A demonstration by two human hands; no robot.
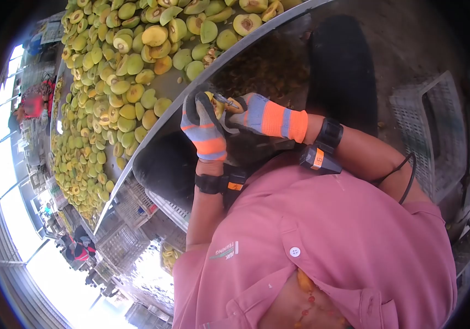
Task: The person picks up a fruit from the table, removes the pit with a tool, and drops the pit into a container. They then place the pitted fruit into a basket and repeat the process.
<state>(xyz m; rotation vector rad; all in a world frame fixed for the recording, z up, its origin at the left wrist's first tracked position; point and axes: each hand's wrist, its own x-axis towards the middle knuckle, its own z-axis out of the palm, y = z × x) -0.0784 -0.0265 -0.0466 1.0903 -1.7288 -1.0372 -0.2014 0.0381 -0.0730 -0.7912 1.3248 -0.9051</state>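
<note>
— At the table's metal edge (191, 90): one small yellow fruit (217, 105), cupped in the left hand (204, 129), gloved fingers curled round it.

— And the right hand (254, 114)?

— Closed on a small tool (225, 100), tip against the fruit; blade hard to make out.

— Gloves?

— Grey, orange-striped, both hands; black wristbands below.

— How far along?

— Seemingly well on: heaps of halved fruit (119, 77) covering the table, cut faces up, some green-skinned. Dark tub (268, 66) of scraps just beyond the hands. Pale crates (427, 126) to one side, contents not visible.

— Left to do?

— Cannot tell; no uncut stock clearly in view.
</note>
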